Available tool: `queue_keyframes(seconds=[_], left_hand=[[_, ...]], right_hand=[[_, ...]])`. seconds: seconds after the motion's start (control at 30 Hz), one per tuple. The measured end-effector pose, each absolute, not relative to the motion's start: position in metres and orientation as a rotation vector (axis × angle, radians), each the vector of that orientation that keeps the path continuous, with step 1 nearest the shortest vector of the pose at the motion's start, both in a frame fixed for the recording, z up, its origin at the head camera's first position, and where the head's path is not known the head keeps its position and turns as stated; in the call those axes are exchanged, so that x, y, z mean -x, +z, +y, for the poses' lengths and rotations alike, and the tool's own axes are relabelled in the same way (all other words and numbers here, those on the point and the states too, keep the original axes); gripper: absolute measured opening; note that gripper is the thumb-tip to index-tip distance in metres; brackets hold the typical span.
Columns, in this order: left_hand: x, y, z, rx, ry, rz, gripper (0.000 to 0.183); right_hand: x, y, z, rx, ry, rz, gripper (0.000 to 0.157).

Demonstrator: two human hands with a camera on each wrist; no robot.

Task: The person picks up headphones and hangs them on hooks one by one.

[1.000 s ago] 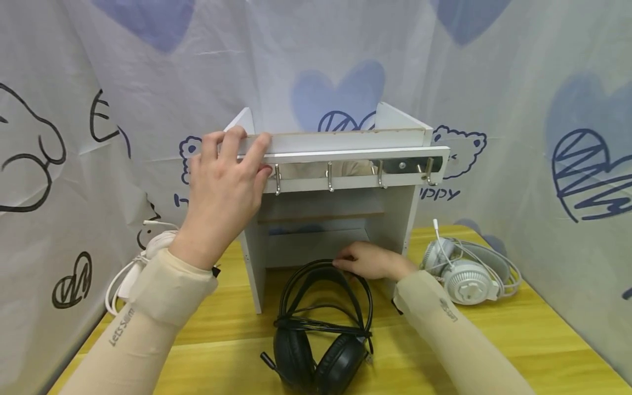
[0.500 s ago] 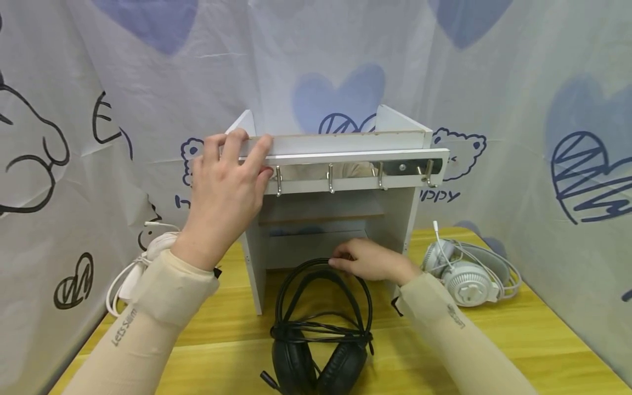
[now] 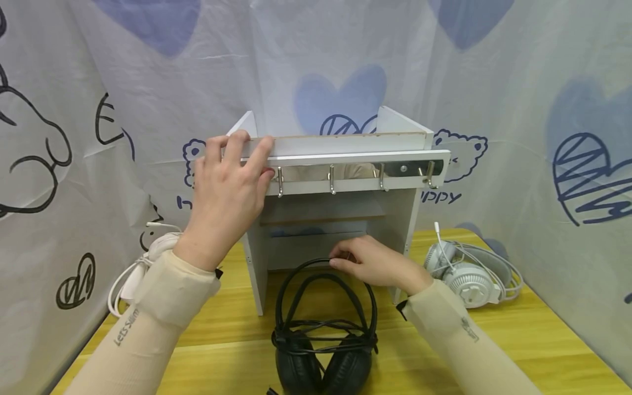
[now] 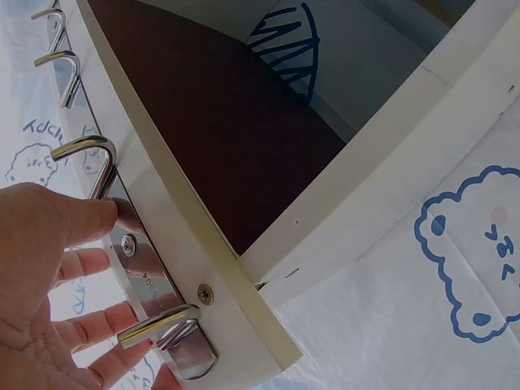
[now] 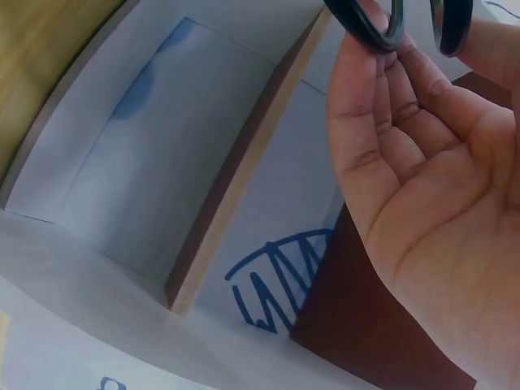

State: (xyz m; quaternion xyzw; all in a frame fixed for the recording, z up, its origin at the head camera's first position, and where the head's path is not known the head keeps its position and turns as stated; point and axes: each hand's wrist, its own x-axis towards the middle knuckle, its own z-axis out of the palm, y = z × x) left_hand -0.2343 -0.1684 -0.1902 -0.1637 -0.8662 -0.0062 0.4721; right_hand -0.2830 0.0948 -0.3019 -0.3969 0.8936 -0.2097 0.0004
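My left hand (image 3: 229,186) grips the left end of a white hook rail (image 3: 306,188), fingers over its top edge and thumb at the front. In the left wrist view, the thumb lies on the metal strip (image 4: 150,272) between two curved hooks. Lower down, my right hand (image 3: 377,263) pinches the top of the headband of black over-ear headphones (image 3: 298,365). A black cable is wrapped across them above the ear cups, whose lower ends run off the bottom of the head view. The right wrist view shows the headband (image 5: 370,28) between thumb and fingers.
The rail stands along the upper front of a white shelf unit (image 3: 412,219) with inner boards. White headphones (image 3: 469,285) lie on the yellow wooden table (image 3: 523,351) at the right. White corded headphones (image 3: 160,245) sit at the left, partly behind my left arm. Printed curtains surround the table.
The black headphones sit slightly lower in the head view, and their microphone tip has dropped toward the bottom edge. My right hand has shifted slightly. The left hand keeps its grip.
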Motion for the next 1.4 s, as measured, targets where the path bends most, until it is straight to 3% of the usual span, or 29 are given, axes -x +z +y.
queue_keyframes(seconds=[1.4], left_hand=[[0.235, -0.192, -0.168, 0.400, -0.021, -2.097, 0.044]], right_hand=[[0.251, -0.296, 0.109, 1.404, -0.874, 2.974, 0.019]])
